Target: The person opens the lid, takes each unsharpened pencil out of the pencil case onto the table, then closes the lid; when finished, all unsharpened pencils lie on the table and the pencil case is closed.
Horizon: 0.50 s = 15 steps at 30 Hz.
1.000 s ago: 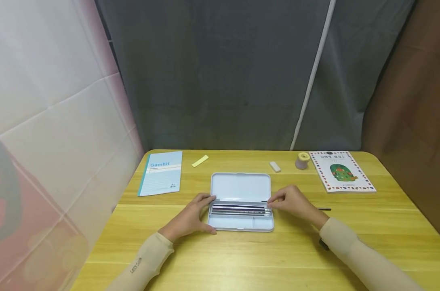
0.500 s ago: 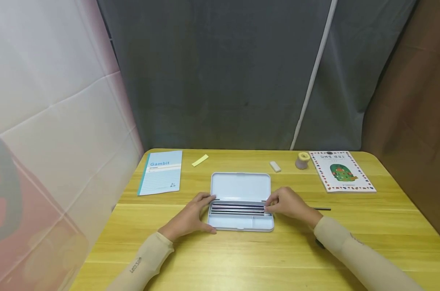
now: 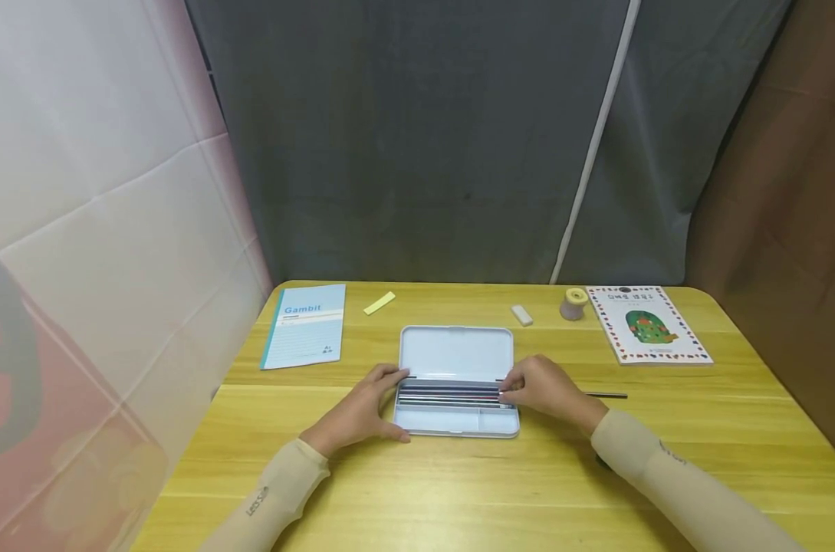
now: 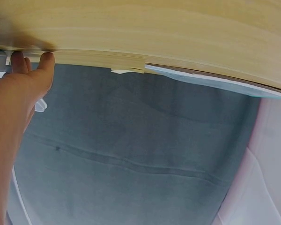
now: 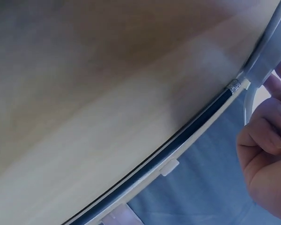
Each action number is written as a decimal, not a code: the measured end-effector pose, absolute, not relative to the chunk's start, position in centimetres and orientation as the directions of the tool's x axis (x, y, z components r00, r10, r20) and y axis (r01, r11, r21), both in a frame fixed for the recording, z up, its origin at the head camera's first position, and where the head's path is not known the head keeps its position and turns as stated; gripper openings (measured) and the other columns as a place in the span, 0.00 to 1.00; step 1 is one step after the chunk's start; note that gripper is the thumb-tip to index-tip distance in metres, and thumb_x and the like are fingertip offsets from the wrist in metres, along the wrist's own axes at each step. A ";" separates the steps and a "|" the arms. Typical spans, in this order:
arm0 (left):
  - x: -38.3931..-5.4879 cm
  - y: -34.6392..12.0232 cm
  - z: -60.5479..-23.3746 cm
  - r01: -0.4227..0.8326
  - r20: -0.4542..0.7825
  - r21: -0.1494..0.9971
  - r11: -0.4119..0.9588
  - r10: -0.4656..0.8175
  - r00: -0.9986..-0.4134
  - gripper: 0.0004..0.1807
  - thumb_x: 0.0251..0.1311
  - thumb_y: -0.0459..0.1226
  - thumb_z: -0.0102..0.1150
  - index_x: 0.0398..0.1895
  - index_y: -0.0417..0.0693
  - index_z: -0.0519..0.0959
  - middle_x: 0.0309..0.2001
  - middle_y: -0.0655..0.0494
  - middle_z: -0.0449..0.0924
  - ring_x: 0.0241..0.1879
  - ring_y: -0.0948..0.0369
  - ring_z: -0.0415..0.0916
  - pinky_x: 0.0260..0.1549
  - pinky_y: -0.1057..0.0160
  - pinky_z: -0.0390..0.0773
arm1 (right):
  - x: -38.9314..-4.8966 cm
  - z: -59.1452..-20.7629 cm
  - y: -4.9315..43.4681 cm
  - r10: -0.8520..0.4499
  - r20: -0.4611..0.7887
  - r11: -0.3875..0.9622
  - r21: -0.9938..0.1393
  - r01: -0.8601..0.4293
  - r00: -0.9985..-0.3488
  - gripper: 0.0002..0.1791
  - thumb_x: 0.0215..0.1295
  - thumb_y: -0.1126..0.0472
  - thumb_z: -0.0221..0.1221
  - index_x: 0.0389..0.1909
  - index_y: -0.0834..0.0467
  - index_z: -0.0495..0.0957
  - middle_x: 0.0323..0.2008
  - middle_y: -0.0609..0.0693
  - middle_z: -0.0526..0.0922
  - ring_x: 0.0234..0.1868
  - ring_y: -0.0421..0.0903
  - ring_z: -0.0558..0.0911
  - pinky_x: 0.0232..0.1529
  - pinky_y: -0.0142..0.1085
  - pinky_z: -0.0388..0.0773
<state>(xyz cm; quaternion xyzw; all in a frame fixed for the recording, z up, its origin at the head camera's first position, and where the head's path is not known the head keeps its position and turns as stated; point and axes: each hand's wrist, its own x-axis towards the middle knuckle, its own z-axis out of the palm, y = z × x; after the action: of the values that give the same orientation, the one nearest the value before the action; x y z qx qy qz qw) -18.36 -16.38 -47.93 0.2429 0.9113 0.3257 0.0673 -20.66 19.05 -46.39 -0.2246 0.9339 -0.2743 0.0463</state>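
Note:
A white pencil case [image 3: 456, 353] lies with its lid raised, holding several dark pencils [image 3: 448, 395] side by side. My left hand [image 3: 362, 406] holds the case's left end, thumb at the front corner and fingers near the hinge. At the right end, my right hand [image 3: 544, 389] pinches a pencil's end between thumb and forefinger; its fingertips partly cover the pencil ends. The left wrist view shows the left hand [image 4: 28, 86] at the case's edge. Curled fingers of the right hand [image 5: 271, 136] appear beside the case [image 5: 271, 51] in the right wrist view.
One dark pencil [image 3: 609, 395] lies on the table behind the right wrist. Toward the back are a blue notebook [image 3: 305, 326], a yellow strip [image 3: 379, 303], a white eraser [image 3: 522, 315], a yellow-topped spool-shaped object [image 3: 573, 303] and a white picture-cover book [image 3: 648, 325].
My right hand has shifted slightly left along the pencils, and the pencils lie more evenly and a little further left in the case. My left hand has stayed in place.

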 end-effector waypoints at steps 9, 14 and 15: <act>-18.4 -16.4 -48.0 0.402 0.033 0.629 0.666 0.493 -0.869 0.60 0.42 0.49 0.89 0.80 0.43 0.68 0.75 0.45 0.68 0.73 0.45 0.69 0.75 0.42 0.73 | -20.1 -46.3 19.0 -0.505 0.095 0.768 -0.406 -0.496 -0.858 0.05 0.62 0.57 0.77 0.33 0.54 0.94 0.29 0.41 0.89 0.28 0.33 0.74 0.30 0.27 0.73; -18.4 -16.5 -48.0 0.402 0.029 0.629 0.665 0.497 -0.867 0.61 0.42 0.49 0.89 0.80 0.43 0.67 0.75 0.45 0.68 0.74 0.45 0.69 0.75 0.42 0.72 | -20.1 -46.5 19.1 -0.523 0.121 0.757 -0.389 -0.525 -0.844 0.03 0.62 0.59 0.76 0.32 0.54 0.94 0.30 0.42 0.89 0.29 0.31 0.75 0.31 0.26 0.76; -18.4 -16.5 -48.0 0.401 0.028 0.629 0.666 0.497 -0.868 0.61 0.42 0.49 0.89 0.81 0.43 0.67 0.75 0.45 0.68 0.74 0.45 0.69 0.75 0.43 0.73 | -20.1 -46.5 19.2 -0.526 0.130 0.753 -0.388 -0.531 -0.841 0.02 0.62 0.60 0.76 0.31 0.53 0.93 0.29 0.41 0.89 0.29 0.31 0.75 0.31 0.27 0.76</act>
<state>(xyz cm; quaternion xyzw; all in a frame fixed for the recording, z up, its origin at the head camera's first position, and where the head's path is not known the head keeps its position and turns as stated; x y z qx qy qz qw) -18.36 -16.51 -47.96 0.2467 0.9097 0.3259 0.0731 -20.08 19.18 -46.53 -0.2821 0.9363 -0.2092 -0.0061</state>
